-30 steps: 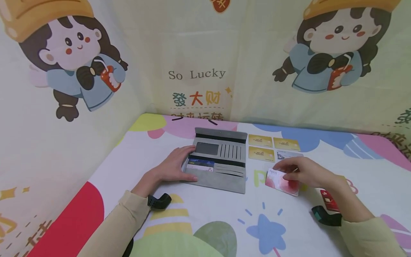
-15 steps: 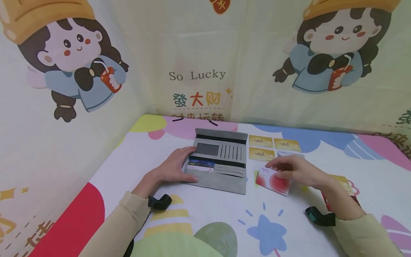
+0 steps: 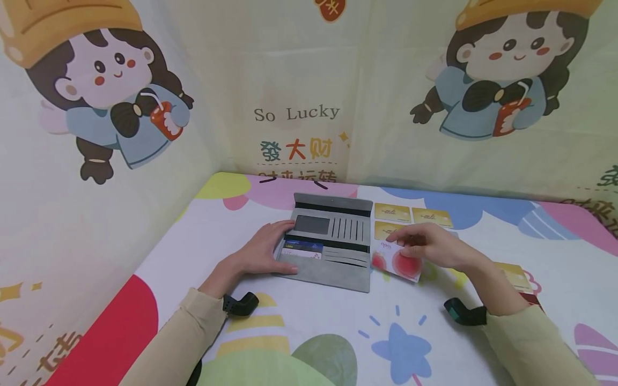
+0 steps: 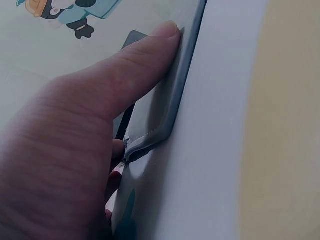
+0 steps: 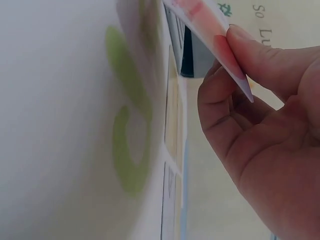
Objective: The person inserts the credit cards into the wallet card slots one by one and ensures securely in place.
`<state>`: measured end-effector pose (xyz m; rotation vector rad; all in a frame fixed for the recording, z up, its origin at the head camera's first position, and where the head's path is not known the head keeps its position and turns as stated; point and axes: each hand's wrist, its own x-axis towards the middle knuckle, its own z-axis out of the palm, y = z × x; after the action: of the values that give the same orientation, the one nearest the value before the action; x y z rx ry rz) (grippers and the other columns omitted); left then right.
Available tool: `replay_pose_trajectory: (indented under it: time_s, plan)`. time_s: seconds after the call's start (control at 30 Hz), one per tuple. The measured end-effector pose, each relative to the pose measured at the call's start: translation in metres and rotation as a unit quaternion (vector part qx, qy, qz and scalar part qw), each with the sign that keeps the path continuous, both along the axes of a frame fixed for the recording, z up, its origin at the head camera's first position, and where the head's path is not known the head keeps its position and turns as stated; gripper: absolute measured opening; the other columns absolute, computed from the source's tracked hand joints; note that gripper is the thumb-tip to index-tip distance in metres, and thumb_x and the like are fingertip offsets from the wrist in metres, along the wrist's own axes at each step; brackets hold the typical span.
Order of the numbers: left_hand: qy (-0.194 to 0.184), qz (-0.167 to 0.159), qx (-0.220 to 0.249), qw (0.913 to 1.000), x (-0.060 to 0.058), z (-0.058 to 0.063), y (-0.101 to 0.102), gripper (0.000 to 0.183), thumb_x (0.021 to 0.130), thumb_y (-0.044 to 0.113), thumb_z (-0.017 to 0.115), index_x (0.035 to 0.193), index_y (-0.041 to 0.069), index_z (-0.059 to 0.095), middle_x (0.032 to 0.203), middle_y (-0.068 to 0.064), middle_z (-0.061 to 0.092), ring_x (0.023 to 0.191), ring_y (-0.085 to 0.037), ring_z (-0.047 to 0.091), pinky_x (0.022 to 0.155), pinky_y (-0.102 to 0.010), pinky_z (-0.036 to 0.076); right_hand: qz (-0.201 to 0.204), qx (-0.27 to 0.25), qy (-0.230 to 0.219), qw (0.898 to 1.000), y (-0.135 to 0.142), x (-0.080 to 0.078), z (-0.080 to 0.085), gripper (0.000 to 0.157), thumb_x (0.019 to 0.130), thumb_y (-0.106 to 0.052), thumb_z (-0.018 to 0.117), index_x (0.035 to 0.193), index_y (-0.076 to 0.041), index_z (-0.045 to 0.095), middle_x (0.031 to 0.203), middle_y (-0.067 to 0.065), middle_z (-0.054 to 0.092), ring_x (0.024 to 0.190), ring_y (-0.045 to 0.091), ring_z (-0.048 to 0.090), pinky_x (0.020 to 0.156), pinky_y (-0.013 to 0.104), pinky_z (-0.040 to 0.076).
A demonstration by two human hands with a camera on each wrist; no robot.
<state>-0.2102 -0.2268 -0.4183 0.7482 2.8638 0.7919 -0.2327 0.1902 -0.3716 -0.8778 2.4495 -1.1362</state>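
Observation:
A grey wallet [image 3: 333, 278] lies unfolded on the table. Two cards, one blue [image 3: 304, 246] and one white [image 3: 301, 253], show in its lower left pocket. My left hand [image 3: 260, 249] rests on the wallet's left side; its thumb lies straight over the lower flap, as the left wrist view also shows. Just right of the wallet, my right hand [image 3: 434, 244] pinches a white card with red circles [image 3: 398, 261] between thumb and fingers. That card is raised and tilted above the table in the right wrist view [image 5: 215, 40], with the wallet behind it.
Three gold cards, such as the far right one [image 3: 431, 217], lie flat beyond my right hand, one partly covered. Another gold card [image 3: 514, 276] and a dark red card [image 3: 532, 299] lie partly behind my right forearm. A printed curtain [image 3: 299, 64] stands behind the table.
My right hand has carried the white and red card leftward and slightly away, up to the wallet's right edge. The left hand and the wallet stay in place.

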Motion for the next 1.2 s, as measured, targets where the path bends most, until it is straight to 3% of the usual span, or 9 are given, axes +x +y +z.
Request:
replay_pose_trajectory:
  time_s: [0.5,0.73,1.2]
  plan:
    - [0.008,-0.002,0.002,1.0,0.002,0.0,0.0,0.106,0.074,0.056,0.081,0.155,0.004,0.035,0.16,-0.011,0.034,0.146,-0.033,0.028,0.118,-0.053,0.021,0.021,-0.016,0.01,1.0,-0.034,-0.015,0.002,0.03,0.095,0.001,0.065,0.124,-0.004,0.071,0.117,0.008,0.067,0.1,0.025,0.059,0.084,0.028,0.054]
    - [0.006,0.0,0.001,1.0,0.002,0.0,0.001,0.106,0.074,0.055,0.081,0.155,0.005,0.035,0.16,-0.01,0.033,0.146,-0.033,0.027,0.119,-0.053,0.02,0.032,-0.033,-0.003,0.999,-0.055,-0.02,0.002,0.031,0.094,0.004,0.063,0.124,0.0,0.07,0.116,0.01,0.068,0.1,0.026,0.06,0.084,0.029,0.053]
    - [-0.001,0.008,-0.001,1.0,0.001,-0.001,0.001,0.107,0.073,0.055,0.082,0.156,0.007,0.034,0.161,-0.008,0.032,0.146,-0.031,0.026,0.119,-0.052,0.02,0.044,-0.019,-0.023,0.999,-0.088,-0.029,0.001,0.029,0.094,-0.002,0.065,0.123,-0.005,0.072,0.111,0.007,0.068,0.095,0.026,0.056,0.086,0.039,0.049]
